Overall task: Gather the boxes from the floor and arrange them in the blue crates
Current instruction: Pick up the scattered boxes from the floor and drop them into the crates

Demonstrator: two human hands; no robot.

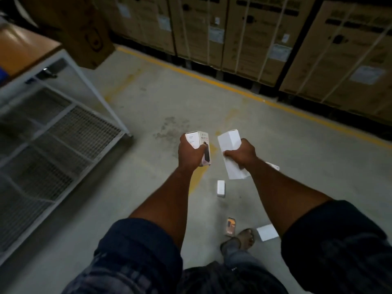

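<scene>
The left hand (191,154) grips a printed box (198,139) and the right hand (244,154) clasps a plain white box (230,143), both above bare concrete floor (212,98). A small white box (221,188), an orange-printed box (230,226) and a flat white box (267,232) lie on it, apart. A white wire-mesh rack (84,132) edges the left; strapped cardboard cartons (250,35) stand beyond a yellow line (212,80).

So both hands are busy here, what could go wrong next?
Both hands are full: the left hand grips a printed box, the right hand a white box. Reaching for more could make one slip. The foot stands right beside an orange box and a flat white box on the floor; a careless step might crush them.
</scene>
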